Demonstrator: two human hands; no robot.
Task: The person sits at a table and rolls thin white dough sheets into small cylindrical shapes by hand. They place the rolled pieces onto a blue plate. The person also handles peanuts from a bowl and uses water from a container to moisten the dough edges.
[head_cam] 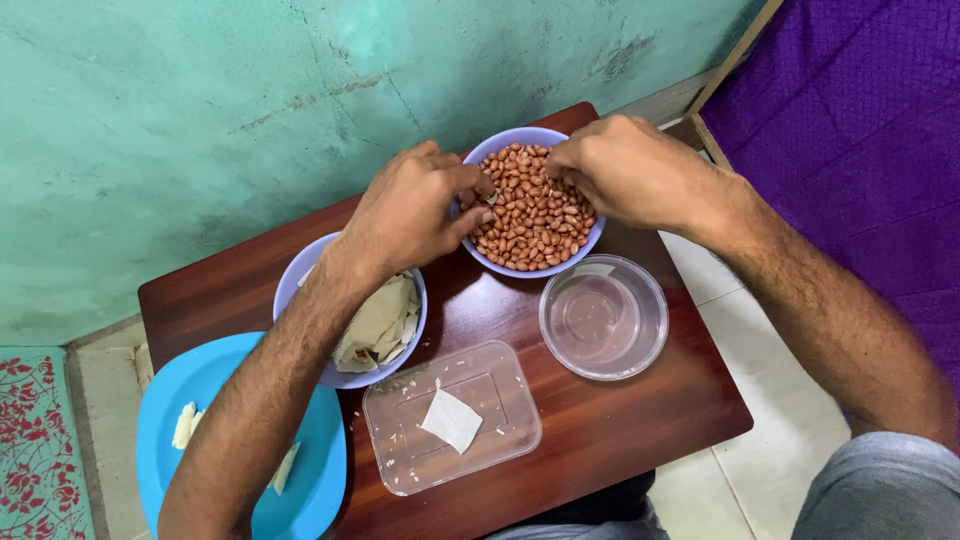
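Lavender bowl (500, 262) sat at the table's (640, 420) far edge; both hands (415, 210) (625, 170), fingers pinching peanuts (535, 215), could've tipped it.

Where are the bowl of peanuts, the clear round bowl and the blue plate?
bowl of peanuts (500, 266): head view, on its lavender rim at the near edge.
clear round bowl (604, 318): head view, on its see-through bottom.
blue plate (215, 375): head view, on bare blue surface.

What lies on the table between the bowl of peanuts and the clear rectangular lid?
Only bare table lies between the bowl of peanuts and the clear rectangular lid, seen in the head view.
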